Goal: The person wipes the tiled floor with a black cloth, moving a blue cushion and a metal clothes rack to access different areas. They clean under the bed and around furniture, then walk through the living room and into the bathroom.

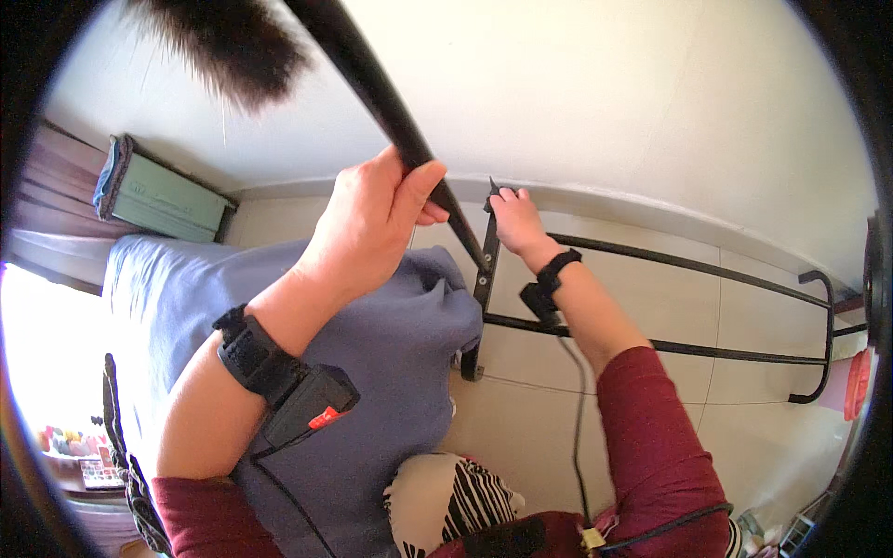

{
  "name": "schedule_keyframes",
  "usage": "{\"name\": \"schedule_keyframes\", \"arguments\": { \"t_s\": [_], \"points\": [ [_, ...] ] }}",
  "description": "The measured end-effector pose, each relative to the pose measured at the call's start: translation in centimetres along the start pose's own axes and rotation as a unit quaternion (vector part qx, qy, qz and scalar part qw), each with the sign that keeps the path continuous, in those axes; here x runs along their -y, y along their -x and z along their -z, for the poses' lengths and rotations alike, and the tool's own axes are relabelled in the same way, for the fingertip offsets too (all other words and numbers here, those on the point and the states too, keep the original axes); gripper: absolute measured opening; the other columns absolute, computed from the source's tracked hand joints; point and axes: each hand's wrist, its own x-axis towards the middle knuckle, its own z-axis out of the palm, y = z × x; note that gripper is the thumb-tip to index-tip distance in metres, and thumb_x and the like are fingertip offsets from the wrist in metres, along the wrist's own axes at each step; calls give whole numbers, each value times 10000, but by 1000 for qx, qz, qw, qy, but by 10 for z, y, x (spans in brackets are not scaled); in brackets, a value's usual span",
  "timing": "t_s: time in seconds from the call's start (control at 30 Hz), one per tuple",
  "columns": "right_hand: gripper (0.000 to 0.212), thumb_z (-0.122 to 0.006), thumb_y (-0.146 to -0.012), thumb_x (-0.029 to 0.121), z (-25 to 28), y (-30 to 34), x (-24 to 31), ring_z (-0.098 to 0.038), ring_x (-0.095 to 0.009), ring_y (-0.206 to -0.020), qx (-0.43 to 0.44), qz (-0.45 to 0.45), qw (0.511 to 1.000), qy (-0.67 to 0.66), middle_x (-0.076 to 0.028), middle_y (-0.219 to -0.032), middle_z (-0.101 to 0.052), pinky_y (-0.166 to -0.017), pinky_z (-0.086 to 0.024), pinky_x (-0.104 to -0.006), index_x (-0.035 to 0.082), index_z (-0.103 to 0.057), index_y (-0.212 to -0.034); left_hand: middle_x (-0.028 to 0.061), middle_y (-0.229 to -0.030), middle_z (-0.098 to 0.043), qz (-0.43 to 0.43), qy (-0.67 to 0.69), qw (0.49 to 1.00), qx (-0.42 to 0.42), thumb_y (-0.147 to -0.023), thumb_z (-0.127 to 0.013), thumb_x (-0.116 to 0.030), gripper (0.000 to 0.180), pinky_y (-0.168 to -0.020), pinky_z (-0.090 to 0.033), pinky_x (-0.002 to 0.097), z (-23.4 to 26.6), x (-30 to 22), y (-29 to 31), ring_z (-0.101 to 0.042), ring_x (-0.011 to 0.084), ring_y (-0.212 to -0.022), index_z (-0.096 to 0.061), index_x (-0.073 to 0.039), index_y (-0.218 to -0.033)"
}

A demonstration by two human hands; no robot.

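Observation:
My left hand (372, 219) is wrapped round a black metal pole (372, 79), which slants from the top of the view down to a low black rack base (716, 352). The base lies along the floor by the wall, with two long rails and curved feet. Visible screw heads dot the joint where pole and base meet. At the far end of the base's short bar (482, 288), the fingers of my right hand (517, 221) curl over a dark, pointed end piece; its exact shape is mostly hidden.
Left of the base, a blue-grey cloth (372, 344) drapes over something. A green box (167, 195) stands against the wall near a curtain (65, 195). Dark fluffy material (233, 46) hangs at the top. At the right edge is a pink-red container (854, 384). Cables run from both wrist straps.

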Motion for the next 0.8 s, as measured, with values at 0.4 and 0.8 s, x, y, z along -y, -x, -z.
{"name": "schedule_keyframes", "arguments": {
  "t_s": [0.4, 0.8],
  "points": [
    [339, -487, -693, -77, 32, 74, 18, -489, -337, -969, 48, 116, 988, -92, -126, -1035, -558, -858, -389, -379, 22, -585, -1003, 136, -711, -606, 0, -1, 999, -46, -933, -479, -236, 306, -618, -510, 286, -5, -4, 2, -650, 175, -671, -519, 65, -890],
    [330, -539, -689, -35, 55, 133, 47, -513, -321, -966, -38, 91, 981, -169, -147, -1089, -550, -857, -444, -390, 45, -597, -1005, 134, -766, -616, 2, -32, 999, -43, -938, -476, -239, 327, -638, -537, 274, -6, 0, -1, -664, 182, -720, -507, 82, -885]
  ]
}}
